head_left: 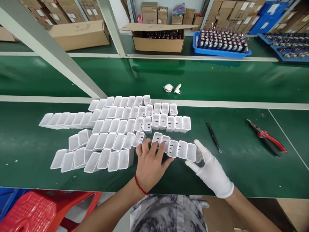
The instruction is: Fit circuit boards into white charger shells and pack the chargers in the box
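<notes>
Several white plastic boxes (182, 149), open at the top and some with small slots in the bottom, stand in a short row between my hands. My left hand (151, 164) is bare, its fingers spread over the left part of this row and touching the box rims. A white glove covers my right hand (212, 172); its thumb and finger are around the end box (191, 152) at the right. Fingertips behind that box are partly hidden. More white boxes (110, 141) stand in uneven, close-packed rows to the left and behind.
Black tweezers (213, 137) and red-handled pliers (266, 138) lie on the green table (231, 180) at right. Farther back are a small white part with a plug (168, 88), a cardboard box (158, 44) and a blue tray (222, 53). A slanted white post (55, 54) rises at left.
</notes>
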Demonstrator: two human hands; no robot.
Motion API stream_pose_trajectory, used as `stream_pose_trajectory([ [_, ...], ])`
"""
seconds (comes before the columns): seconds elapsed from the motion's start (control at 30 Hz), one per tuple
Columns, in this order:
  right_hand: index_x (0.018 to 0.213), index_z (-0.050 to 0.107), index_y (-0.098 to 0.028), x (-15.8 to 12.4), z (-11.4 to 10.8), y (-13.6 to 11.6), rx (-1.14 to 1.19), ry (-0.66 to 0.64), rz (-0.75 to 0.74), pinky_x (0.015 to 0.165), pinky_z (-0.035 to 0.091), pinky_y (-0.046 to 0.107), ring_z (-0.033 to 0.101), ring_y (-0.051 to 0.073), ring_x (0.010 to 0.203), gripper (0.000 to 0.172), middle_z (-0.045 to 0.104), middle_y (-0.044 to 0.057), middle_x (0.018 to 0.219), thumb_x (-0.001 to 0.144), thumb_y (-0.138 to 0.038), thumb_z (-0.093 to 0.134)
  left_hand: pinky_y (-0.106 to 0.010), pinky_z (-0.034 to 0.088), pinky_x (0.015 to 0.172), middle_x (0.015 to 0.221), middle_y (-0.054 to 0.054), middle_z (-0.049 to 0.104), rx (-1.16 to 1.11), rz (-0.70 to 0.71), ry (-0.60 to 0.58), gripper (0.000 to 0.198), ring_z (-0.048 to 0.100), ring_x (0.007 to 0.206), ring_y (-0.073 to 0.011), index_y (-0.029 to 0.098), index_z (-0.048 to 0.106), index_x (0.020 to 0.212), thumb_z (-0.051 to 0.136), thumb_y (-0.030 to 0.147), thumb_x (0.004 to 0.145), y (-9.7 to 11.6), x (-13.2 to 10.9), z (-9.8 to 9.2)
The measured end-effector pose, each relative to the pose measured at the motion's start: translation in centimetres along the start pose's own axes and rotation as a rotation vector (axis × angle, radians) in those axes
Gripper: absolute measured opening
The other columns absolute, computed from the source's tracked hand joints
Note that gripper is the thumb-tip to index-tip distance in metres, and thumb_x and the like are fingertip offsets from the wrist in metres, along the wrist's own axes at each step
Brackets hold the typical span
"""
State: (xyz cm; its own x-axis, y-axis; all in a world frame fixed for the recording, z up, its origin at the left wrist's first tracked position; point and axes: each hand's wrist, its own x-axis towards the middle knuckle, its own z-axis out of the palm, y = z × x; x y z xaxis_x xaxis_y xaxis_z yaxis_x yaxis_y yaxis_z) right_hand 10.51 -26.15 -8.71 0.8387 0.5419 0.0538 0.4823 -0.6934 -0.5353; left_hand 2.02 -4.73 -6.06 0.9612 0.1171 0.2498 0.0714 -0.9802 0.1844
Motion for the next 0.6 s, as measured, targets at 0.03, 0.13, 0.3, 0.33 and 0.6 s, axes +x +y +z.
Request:
stream_pose_trajectory([
  [0.03, 0.143, 0.034, -0.014, 0.8, 0.0, -0.2, 0.033, -0.009, 0.006, 0.071, 0.059, 0.038, 0.068, 0.027, 0.085, 0.064, 0.063, 0.015, 0.113, 0.09, -0.042, 0.055, -0.057, 0.037, 0.087, 0.099, -0.013, 0.065, 0.015, -0.016, 0.014, 0.041, 0.046, 0.11, -0.0416, 0.015, 0.061, 0.113, 0.069, 0.042, 0.084, -0.1, 0.3, -0.1],
  [0.13, 0.144, 0.033, -0.015, 2.7, 0.0, -0.8, 0.089, 0.009, -0.03, 0.074, 0.059, 0.037, 0.066, 0.025, 0.086, 0.061, 0.062, 0.013, 0.108, 0.091, -0.037, 0.053, -0.057, 0.035, 0.089, 0.099, -0.014, 0.065, 0.045, -0.04, 0.037, 0.041, 0.047, 0.109, -0.0411, 0.013, 0.06, 0.116, 0.068, 0.039, 0.085, -0.4, 1.1, -0.6],
  [0.3, 0.143, 0.036, -0.018, 4.7, -1.4, -0.6, 0.064, -0.021, -0.14, 0.071, 0.058, 0.037, 0.064, 0.023, 0.08, 0.059, 0.061, 0.008, 0.099, 0.092, -0.041, 0.054, -0.055, 0.036, 0.087, 0.1, -0.015, 0.064, 0.036, -0.067, 0.048, 0.044, 0.047, 0.107, -0.0409, 0.012, 0.061, 0.115, 0.073, 0.037, 0.081, -0.9, 2.2, -0.7],
  [0.33, 0.142, 0.038, -0.018, 5.3, -2.0, -0.3, 0.053, -0.022, -0.153, 0.069, 0.057, 0.036, 0.063, 0.022, 0.076, 0.06, 0.061, 0.007, 0.095, 0.091, -0.044, 0.056, -0.055, 0.036, 0.087, 0.101, -0.014, 0.064, 0.026, -0.074, 0.038, 0.043, 0.047, 0.107, -0.0405, 0.012, 0.061, 0.115, 0.073, 0.037, 0.081, -1.0, 2.3, -0.7],
  [0.6, 0.118, 0.063, -0.015, 17.6, -6.5, 2.3, -0.296, 0.38, -0.308, 0.092, 0.047, 0.051, 0.059, 0.034, 0.104, 0.037, 0.066, 0.014, 0.103, 0.096, -0.039, 0.046, -0.06, 0.04, 0.089, 0.12, -0.016, 0.057, -0.031, -0.028, 0.089, 0.047, 0.048, 0.113, -0.0401, 0.018, 0.06, 0.118, 0.07, 0.044, 0.081, -0.9, 2.2, -0.9],
])
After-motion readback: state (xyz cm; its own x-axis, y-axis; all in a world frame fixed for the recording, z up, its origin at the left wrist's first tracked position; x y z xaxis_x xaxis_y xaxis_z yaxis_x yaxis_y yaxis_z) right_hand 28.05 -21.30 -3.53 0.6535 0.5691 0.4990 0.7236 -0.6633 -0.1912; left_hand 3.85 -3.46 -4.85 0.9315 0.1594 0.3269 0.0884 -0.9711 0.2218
